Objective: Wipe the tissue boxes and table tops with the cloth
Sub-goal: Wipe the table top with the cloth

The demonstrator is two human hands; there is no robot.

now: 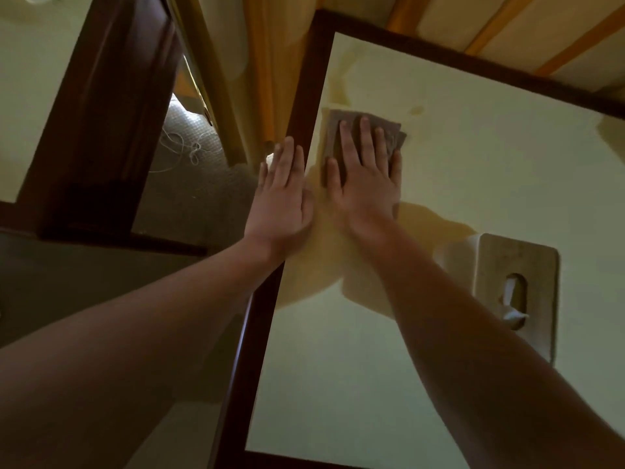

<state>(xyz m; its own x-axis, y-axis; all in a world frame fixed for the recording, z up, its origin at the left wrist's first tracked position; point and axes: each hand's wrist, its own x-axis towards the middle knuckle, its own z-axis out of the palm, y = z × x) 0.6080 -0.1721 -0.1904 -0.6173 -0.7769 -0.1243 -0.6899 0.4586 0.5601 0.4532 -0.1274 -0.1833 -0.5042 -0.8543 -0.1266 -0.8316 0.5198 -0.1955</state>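
Right hand flat on cloth, left hand flat at desk edge.

Right hand [363,177], fingers straight and spread, presses the brown folded cloth [365,130] onto the pale desk [473,157] top near its far left corner; the cloth lies under the fingers and shows beyond the fingertips. Left hand [282,194], fingers straight and together, rests on the dark desk rim just beside the right hand. Wooden-topped tissue box [517,265] stands nearer the person, right of the right forearm, apart from the cloth.

My right hand [363,177] hides most of the cloth [367,121]; my forearm covers the tissue box's [517,286] near corner; the bench [473,164] runs off right.
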